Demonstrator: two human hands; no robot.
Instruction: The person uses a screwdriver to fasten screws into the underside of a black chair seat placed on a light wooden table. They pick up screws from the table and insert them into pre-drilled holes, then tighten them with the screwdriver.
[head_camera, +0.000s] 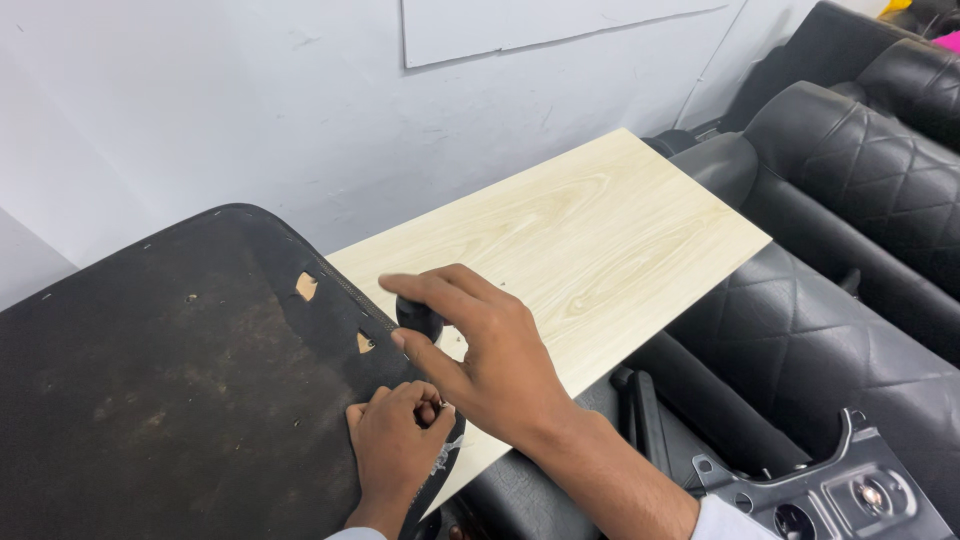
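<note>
My right hand (487, 350) is closed around a small black knob-like handle (418, 317) that stands on a pale wood-grain board (600, 230). My left hand (395, 448) is curled shut at the edge of a dark fabric-covered panel (170, 380), pinching something small and metallic that I cannot make out. The panel overlaps the board's left end, and its fabric has small torn holes (307, 287) showing pale wood beneath.
Black quilted leather seats (850, 190) fill the right side, under and beyond the board. A grey metal bracket (840, 490) with holes lies at the bottom right. A white wall (250, 110) rises close behind the panel and board.
</note>
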